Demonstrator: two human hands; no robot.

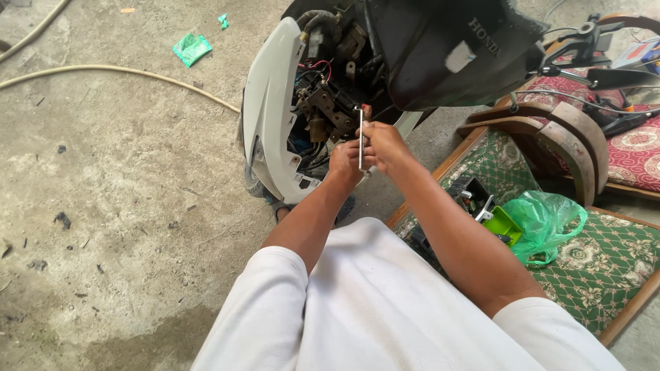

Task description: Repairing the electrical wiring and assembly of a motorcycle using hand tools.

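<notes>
A scooter front (275, 103) with white side panels and a black cover stands opened, showing wires and metal brackets (326, 103) inside. Both my hands meet just in front of that opening. My left hand (344, 163) and my right hand (385, 144) grip a thin L-shaped metal rod tool (360, 134), held upright between them. Its bent top end reaches toward the brackets.
Bare concrete floor (124, 192) spreads to the left, crossed by a pale hose (117, 70) and dotted with green wrappers (191, 48). At right lies a green patterned cushioned wooden seat (619, 254) holding a green plastic bag (543, 223) and dark parts (471, 196). Handlebar and cables (584, 48) sit upper right.
</notes>
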